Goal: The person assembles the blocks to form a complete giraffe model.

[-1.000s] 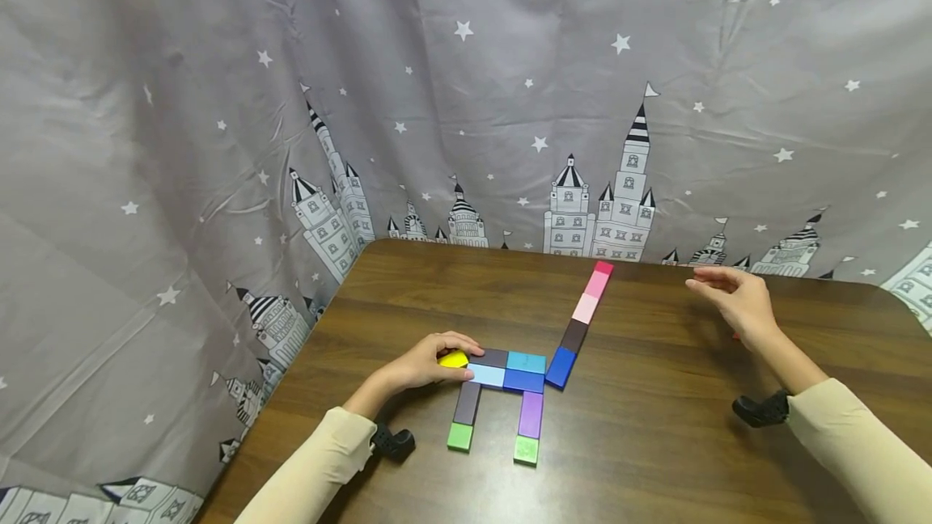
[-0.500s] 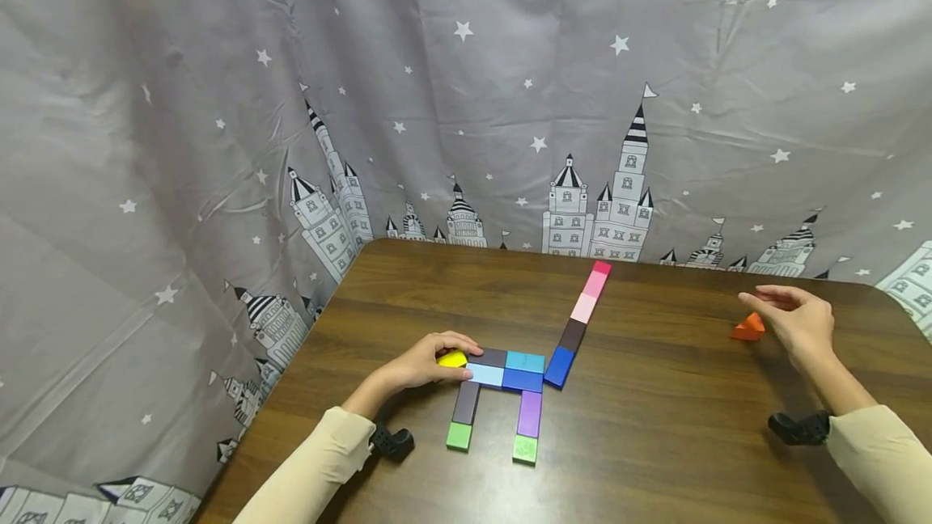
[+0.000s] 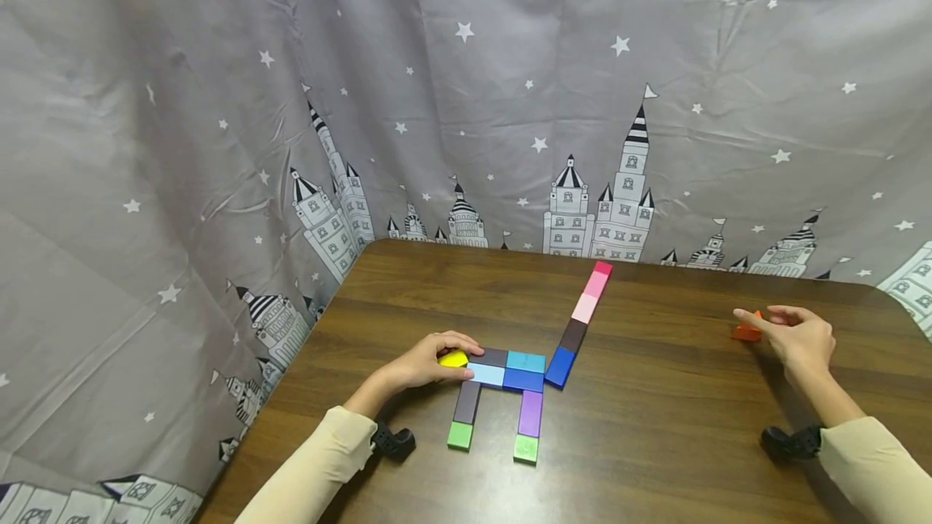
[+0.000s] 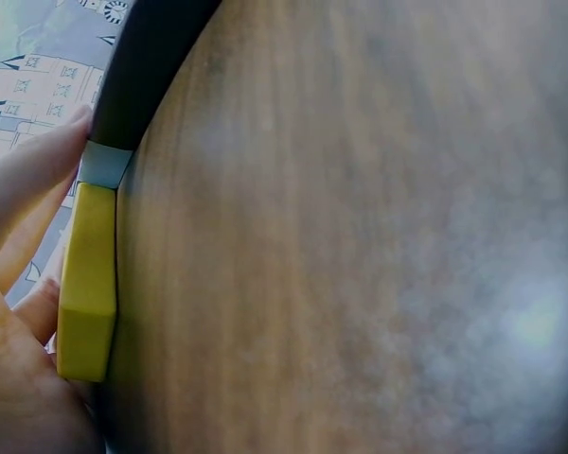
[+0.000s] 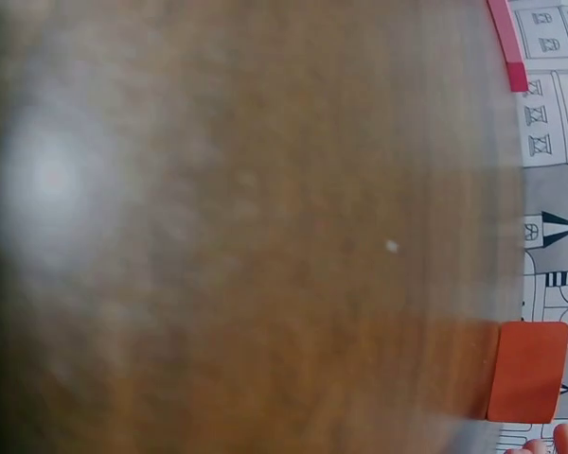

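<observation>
Flat coloured blocks lie on the table in a four-legged figure. At its left end my left hand (image 3: 428, 361) curls round a yellow block (image 3: 453, 359); the thumb touches the light blue block (image 3: 486, 376) and the fingers reach the dark block (image 3: 491, 357). The yellow block (image 4: 87, 284) lies between thumb and palm in the left wrist view. At the right, my right hand (image 3: 801, 338) hovers beside an orange wedge-like block (image 3: 746, 331), thumb and fingers apart and partly in front of it. Only fingertips show below the orange block (image 5: 528, 372) in the right wrist view.
A teal block (image 3: 526, 361) and a blue block (image 3: 523, 381) form the figure's right half. Legs end in green blocks (image 3: 526, 450). A slanted row with a pale pink block (image 3: 585, 308) runs toward the back edge. A grey patterned curtain (image 3: 466, 103) hangs behind the table.
My right hand has moved right to the orange block, and its thumb has since come lower in front of that block. My left hand and the figure stay where they were.
</observation>
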`<state>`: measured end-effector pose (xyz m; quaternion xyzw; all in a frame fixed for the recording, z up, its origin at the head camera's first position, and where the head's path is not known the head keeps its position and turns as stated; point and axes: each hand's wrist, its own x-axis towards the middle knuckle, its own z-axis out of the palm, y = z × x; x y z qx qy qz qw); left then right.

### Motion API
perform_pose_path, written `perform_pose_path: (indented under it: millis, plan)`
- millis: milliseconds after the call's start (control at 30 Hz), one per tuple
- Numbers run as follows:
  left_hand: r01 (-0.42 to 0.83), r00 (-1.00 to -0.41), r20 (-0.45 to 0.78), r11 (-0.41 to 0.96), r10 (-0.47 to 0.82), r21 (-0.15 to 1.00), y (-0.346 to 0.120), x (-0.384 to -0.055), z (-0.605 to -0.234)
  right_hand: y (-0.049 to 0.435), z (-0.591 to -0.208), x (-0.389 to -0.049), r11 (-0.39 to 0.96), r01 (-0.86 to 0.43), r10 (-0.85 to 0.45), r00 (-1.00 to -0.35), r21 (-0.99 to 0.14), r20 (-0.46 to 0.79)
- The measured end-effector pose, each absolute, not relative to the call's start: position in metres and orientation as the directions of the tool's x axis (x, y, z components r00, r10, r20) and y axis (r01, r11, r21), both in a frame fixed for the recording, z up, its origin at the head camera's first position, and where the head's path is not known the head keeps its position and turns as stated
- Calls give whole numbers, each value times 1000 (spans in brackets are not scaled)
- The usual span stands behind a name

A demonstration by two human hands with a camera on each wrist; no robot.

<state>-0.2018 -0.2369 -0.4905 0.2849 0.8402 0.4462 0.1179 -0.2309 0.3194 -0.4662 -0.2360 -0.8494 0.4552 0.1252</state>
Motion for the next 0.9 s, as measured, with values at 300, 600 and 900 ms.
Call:
perform_pose_path:
  millis: [300,600,900]
  plan:
    - [368,-811,55,435,582,821,-236,-202,-490,319,-472,-226,516,345,511,-859,-784,-41]
    - [357,-816,40,449,577,819,-236,-201,-488,320,-473,-224,455,346,502,-861,-820,-85]
    - [365,-816,49,446,576,817,-236,-201,-489,318,-473,-221,448,308,474,-878,-839,-69]
